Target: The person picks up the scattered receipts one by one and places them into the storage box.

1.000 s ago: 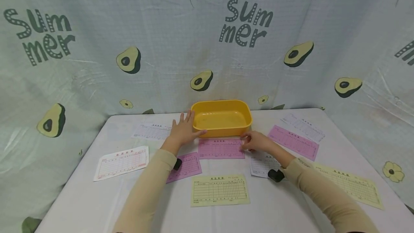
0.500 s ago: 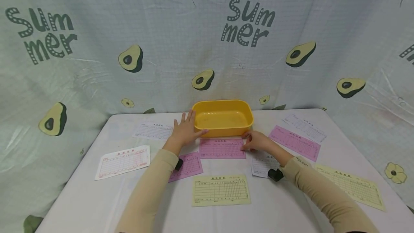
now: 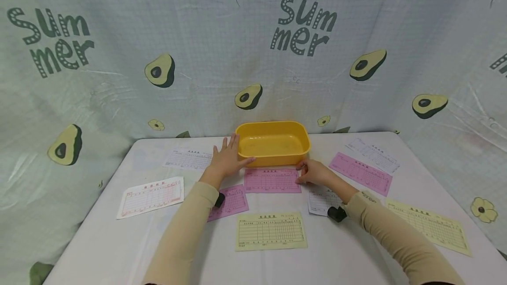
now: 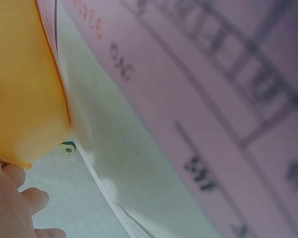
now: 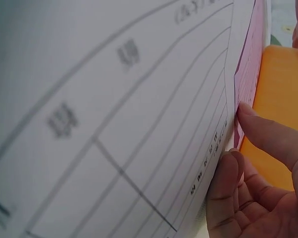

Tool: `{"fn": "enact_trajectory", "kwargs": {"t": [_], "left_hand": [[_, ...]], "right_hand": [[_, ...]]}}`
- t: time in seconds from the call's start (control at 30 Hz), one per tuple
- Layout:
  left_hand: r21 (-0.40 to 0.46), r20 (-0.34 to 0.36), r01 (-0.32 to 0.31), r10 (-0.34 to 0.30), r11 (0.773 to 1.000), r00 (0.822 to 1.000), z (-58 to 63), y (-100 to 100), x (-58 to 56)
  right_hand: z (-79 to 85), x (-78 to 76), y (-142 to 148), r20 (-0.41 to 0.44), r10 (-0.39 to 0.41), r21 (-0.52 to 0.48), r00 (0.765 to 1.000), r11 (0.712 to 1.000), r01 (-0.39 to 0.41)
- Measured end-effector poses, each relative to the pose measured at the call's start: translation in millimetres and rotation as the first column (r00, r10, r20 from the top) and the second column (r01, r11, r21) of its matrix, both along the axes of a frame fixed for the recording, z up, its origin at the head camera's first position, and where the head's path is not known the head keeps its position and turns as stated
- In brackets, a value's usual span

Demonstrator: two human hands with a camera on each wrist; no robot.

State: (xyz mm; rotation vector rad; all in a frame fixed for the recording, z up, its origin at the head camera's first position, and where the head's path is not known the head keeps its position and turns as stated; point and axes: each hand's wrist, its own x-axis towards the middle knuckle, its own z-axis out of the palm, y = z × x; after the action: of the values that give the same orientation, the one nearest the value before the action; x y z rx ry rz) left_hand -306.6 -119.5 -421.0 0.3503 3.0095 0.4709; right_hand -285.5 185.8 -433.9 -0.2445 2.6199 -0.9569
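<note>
In the head view my left hand (image 3: 225, 162) spreads its fingers against the left side of a yellow plastic basin (image 3: 273, 161), thumb along its front wall. The left wrist view shows fingertips (image 4: 35, 198) by the rim. My right hand (image 3: 314, 173) is at the basin's front right corner. It pinches the right edge of a pink receipt slip (image 3: 271, 181) lying flat in front of the basin. In the right wrist view the thumb (image 5: 251, 115) lies on the pink paper, other fingers curled beside the edge. A white receipt slip (image 3: 322, 201) lies partly under the right wrist.
Several more receipt slips lie around: pink (image 3: 229, 202) by the left wrist, yellow (image 3: 271, 231) in front, red-printed white (image 3: 150, 197) at left, pink (image 3: 361, 173) and yellow (image 3: 431, 225) at right. A patterned curtain (image 3: 198, 56) hangs behind the white-covered table (image 3: 107, 245).
The whole head view has shifted slightly. Both hands keep their places at the basin and the pink receipt slip.
</note>
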Motion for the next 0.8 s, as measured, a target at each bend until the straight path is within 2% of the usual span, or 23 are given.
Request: {"fn": "enact_trajectory", "kwargs": {"t": [0.53,0.8], "left_hand": [[0.018,0.014,-0.003,0.003,1.000,1.000,0.9,0.3,0.8],[0.017,0.010,0.003,-0.003,1.000,1.000,1.8,-0.9,-0.2]], "right_hand": [[-2.0,0.2,-0.8,0.005,-0.041,-0.006,0.999,0.999,0.041],[-1.8,-0.9,-2.3,-0.015,-0.003,-0.016,1.000,1.000,0.002]]}}
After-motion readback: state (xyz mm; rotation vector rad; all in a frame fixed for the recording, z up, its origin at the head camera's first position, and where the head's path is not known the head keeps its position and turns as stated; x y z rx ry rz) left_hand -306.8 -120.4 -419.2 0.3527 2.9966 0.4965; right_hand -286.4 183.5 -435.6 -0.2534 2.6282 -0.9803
